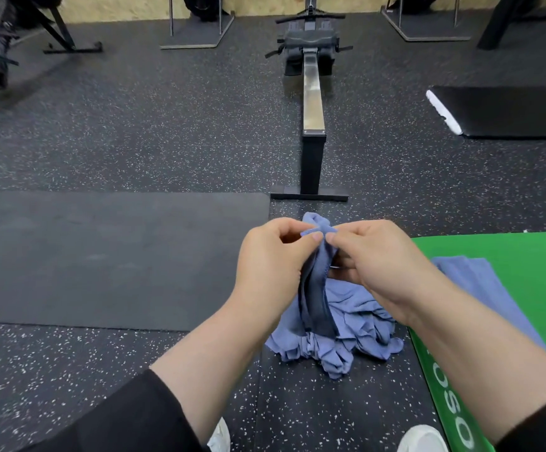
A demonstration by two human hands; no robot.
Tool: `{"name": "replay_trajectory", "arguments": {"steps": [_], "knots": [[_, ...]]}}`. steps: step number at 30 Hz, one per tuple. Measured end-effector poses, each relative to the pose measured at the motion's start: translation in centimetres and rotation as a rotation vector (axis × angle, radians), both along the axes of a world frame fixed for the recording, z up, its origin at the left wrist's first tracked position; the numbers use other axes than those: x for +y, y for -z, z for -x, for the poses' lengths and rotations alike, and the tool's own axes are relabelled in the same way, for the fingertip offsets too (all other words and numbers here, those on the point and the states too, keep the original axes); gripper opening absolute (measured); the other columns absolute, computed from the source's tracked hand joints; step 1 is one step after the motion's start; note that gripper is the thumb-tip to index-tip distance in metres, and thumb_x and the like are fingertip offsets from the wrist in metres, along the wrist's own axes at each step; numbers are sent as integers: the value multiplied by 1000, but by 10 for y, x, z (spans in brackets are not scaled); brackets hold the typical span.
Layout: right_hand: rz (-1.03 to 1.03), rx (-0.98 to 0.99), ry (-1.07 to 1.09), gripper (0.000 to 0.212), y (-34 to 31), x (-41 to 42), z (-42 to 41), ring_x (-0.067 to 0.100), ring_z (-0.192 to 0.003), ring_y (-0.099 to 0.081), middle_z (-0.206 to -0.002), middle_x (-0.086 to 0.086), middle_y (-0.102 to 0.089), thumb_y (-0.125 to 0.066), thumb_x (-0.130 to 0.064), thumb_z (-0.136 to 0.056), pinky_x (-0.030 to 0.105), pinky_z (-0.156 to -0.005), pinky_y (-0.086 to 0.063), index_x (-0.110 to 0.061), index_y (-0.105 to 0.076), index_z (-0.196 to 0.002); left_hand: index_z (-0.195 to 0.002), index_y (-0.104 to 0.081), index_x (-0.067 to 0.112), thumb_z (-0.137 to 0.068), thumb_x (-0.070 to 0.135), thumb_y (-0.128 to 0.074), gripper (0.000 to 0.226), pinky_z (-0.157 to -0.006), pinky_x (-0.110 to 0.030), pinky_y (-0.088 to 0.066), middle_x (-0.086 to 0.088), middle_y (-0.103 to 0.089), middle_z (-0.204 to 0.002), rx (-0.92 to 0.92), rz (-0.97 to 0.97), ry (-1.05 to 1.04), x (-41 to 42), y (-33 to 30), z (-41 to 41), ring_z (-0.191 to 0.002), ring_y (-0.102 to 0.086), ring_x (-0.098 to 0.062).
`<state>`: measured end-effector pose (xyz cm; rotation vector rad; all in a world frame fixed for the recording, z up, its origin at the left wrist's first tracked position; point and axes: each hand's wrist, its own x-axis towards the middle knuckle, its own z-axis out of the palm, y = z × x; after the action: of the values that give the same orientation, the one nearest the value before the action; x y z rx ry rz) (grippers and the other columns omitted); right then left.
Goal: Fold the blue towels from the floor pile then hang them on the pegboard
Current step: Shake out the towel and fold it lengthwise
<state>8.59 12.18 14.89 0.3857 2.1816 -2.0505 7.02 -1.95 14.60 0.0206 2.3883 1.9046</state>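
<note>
At centre frame the left hand (273, 256) and right hand (375, 259) are each pinching the top edge of a crumpled blue cloth towel (314, 288), grip clamped, lifting it above the blue towel pile (346, 334) lying on the speckled black rubber floor (134, 141) beside a green mat (509, 256).

Bare forearms, black sleeves (128, 415) pushed up well behind the fingers (314, 238). Short, plain nails, no rings. White shoes (423, 438) far below the fingers, at the bottom edge.
</note>
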Motion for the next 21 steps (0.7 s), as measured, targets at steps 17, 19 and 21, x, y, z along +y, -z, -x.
{"name": "replay_trajectory", "arguments": {"steps": [17,19,21], "knots": [[-283,63,-5,21,-2,14,3,22,-67,-56,-75,25,-65,-52,-17,-86,46,-63,-53,-12,-73,-86,-85,-71,16,-94,7,-55,20,-86,-46,-58,2,-75,-80,33,17,94,-8,-7,1,-75,-72,-17],[-464,104,-75,23,-5,20,2,16,-60,-52,-69,13,-68,-51,-16,-86,31,-55,-39,-22,-73,-86,-92,-66,26,-93,13,-57,16,-85,-42,-56,7,-70,-87,151,213,99,-22,-4,15,-78,-67,-14],[-535,154,-125,25,-12,22,-1,6,-54,-47,-62,-6,-63,-51,-11,-91,27,-53,-34,-23,-72,-85,-109,-61,33,-93,21,-62,20,-93,-31,-49,12,-61,-110,298,517,236,-37,-4,22,-96,-59,-6]]}}
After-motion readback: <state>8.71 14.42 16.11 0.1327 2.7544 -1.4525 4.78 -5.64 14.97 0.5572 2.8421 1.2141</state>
